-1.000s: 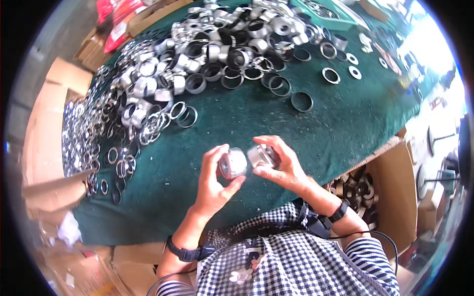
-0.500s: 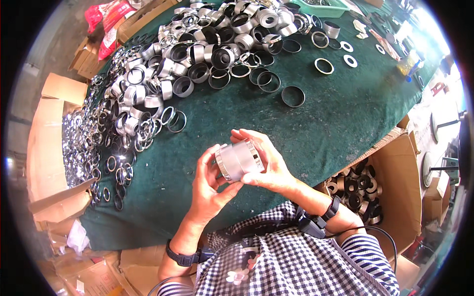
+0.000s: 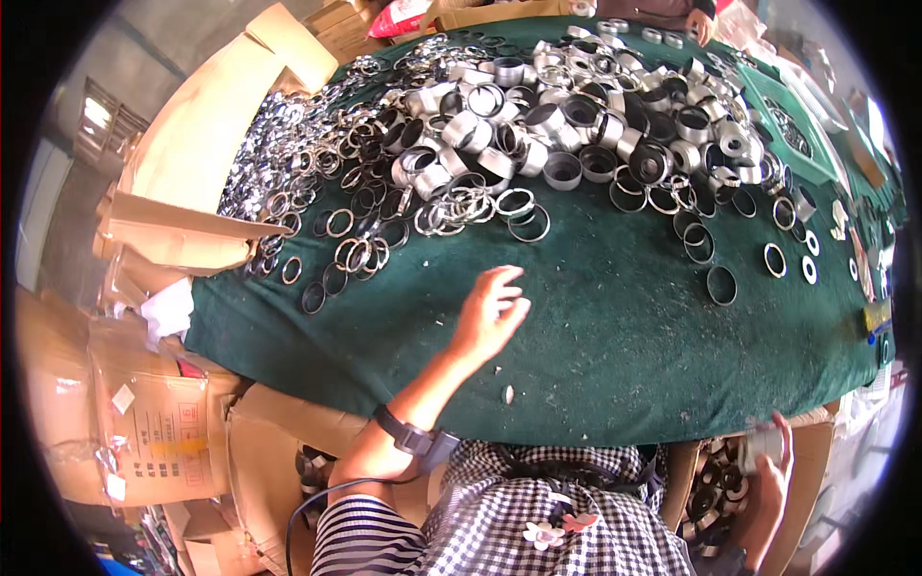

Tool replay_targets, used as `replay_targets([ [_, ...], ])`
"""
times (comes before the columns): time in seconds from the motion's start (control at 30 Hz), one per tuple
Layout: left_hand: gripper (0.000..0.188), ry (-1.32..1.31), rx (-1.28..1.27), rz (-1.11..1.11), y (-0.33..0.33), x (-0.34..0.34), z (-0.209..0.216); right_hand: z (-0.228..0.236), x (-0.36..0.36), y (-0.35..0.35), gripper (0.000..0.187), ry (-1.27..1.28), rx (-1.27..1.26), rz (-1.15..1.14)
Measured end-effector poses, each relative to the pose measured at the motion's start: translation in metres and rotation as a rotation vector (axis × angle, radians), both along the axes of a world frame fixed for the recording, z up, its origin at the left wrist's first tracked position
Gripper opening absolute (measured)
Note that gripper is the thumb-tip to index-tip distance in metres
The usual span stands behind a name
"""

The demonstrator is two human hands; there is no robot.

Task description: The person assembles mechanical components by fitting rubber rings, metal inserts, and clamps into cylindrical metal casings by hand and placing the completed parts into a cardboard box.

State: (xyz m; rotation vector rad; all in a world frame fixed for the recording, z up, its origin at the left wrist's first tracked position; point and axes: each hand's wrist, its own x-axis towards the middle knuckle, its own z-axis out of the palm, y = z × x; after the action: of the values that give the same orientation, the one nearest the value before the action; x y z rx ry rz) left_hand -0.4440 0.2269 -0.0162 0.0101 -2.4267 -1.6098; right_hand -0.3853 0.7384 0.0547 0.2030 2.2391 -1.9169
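Note:
My left hand [image 3: 490,317] hovers over the green tablecloth, its fingers loosely bent and apart, with nothing in them. Low on the right, my right hand [image 3: 773,480] holds a silver metal cylinder [image 3: 762,446] between thumb and fingers; both are smeared by motion. This hand is over an open cardboard box [image 3: 816,446] beside the table, in which several similar metal parts [image 3: 709,490] lie. Ahead of my left hand, loose thin rings [image 3: 528,223] lie at the near edge of a big heap of silver and black metal cylinders [image 3: 562,171].
Small shiny rings [image 3: 274,144] pile up at the left against a cardboard flap [image 3: 206,134]. A green tray [image 3: 792,130] stands at the far right. Another person's hand [image 3: 703,24] shows at the far edge. Flat white washers [image 3: 810,271] lie on the right; cartons [image 3: 144,413] stand lower left.
The metal cylinder, earlier between both hands over the table, has gone with my right hand to the box at lower right. My left hand has let go of it. The view has turned left.

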Motion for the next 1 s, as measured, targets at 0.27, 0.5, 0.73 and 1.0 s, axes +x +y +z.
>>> replay_targets([
  [0.27,0.036,0.248,-0.245,0.331,-0.114,-0.052,-0.002,-0.031,-0.018,0.072,0.069,0.061,0.419,0.006],
  [0.5,0.033,0.215,-0.728,0.361,-0.111,-0.132,0.034,-0.05,-0.022,0.107,0.046,0.038,0.775,-0.01],
  [0.73,0.042,0.217,-1.224,0.152,-0.085,-0.19,0.035,0.006,-0.067,-0.006,0.023,0.275,1.003,0.166],
  [1.0,0.041,0.4,-0.836,-0.032,-0.04,-0.129,0.067,-0.011,-0.119,-0.151,0.036,0.337,0.39,0.382],
])
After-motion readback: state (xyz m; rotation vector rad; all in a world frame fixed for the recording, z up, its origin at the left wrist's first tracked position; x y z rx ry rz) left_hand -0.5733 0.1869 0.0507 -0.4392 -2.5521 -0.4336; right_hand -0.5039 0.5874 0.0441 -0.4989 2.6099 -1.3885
